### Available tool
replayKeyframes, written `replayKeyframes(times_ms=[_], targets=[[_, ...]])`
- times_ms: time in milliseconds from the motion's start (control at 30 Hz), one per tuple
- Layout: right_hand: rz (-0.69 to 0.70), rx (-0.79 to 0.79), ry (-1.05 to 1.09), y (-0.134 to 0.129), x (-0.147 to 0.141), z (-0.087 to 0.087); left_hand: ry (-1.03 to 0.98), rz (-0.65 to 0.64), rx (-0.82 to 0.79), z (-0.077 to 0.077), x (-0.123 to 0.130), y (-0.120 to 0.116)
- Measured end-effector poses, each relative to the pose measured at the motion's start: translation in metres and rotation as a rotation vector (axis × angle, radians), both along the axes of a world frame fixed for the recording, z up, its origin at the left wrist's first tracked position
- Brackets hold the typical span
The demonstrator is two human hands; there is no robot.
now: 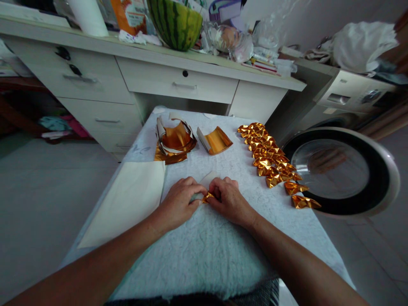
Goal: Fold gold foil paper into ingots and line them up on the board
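Two-handed hold on a small gold foil piece, which lay between the fingertips near the middle of a cloth-covered surface. The grip of the left hand was nearly closed, thumb and forefinger pinching the piece's left end; the grip of the right hand was likewise closed, its thumb and bent fingers on the right end. A pale sheet showed just behind the hands. Beyond, at left, stood a nest of curled gold sheets, with a single curled sheet just beside it. Flat pale paper lay near the left forearm. Folded gold pieces formed a slanting band along the right edge. Behind were a white drawer unit bearing a cut watermelon and, at right, an open round washer door.
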State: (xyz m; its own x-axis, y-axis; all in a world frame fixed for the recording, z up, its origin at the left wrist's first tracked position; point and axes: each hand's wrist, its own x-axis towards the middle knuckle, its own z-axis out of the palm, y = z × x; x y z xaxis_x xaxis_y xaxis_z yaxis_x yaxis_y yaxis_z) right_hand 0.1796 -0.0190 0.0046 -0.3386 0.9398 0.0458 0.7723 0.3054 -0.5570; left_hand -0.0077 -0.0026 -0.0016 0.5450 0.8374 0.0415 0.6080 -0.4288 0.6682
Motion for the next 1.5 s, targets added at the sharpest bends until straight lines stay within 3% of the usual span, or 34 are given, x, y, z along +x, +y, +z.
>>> replayKeyframes(times_ms=[467, 967, 1500], targets=[[0.013, 0.029, 0.01, -0.001, 0.0, 0.002, 0.019, 0.031, 0.016, -0.002, 0.002, 0.0], [-0.083, 0.113, -0.102, -0.005, -0.005, -0.006, 0.044, 0.015, 0.038, -0.001, 0.003, -0.002], [0.028, 0.007, -0.067, 0.0, 0.007, 0.001, 0.072, -0.003, 0.071, -0.003, 0.001, -0.001]])
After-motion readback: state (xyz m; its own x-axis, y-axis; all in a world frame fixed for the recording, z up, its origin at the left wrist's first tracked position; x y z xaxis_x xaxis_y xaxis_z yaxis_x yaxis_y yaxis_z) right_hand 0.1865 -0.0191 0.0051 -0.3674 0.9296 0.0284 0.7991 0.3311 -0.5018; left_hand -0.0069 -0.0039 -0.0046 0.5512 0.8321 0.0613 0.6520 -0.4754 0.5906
